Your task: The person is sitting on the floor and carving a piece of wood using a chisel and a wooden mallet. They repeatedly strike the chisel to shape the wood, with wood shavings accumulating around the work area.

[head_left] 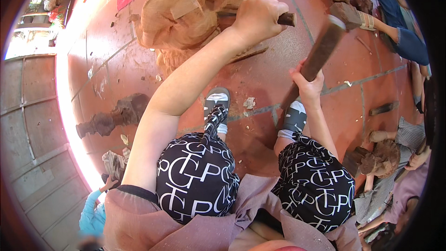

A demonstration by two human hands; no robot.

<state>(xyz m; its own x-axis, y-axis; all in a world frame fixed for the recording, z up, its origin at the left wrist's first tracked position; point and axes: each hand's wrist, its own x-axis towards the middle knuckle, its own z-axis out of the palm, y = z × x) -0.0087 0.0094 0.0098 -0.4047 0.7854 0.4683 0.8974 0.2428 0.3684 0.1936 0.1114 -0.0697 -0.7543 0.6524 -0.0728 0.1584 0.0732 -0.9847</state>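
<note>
A large pale wood carving [174, 23] with rough, rounded forms stands on the floor in front of me. My left hand [260, 16] is wrapped round a chisel [287, 19]. The dark butt of its handle sticks out to the right of my fist, while the other end points left at the carving. Whether the tip touches the wood I cannot tell. To the right, my right hand [309, 83] grips a long dark wooden mallet [324, 46] by its lower part. It slants up to the right, its pale worn end raised apart from the chisel.
Wood chips [249, 102] lie on the red tiled floor [260, 144] between my feet. A dark carved wood piece [116, 115] is at the left, and a short dark stick [383, 108] at the right. Other people sit along the right edge; one in a blue sleeve [92, 214] is lower left.
</note>
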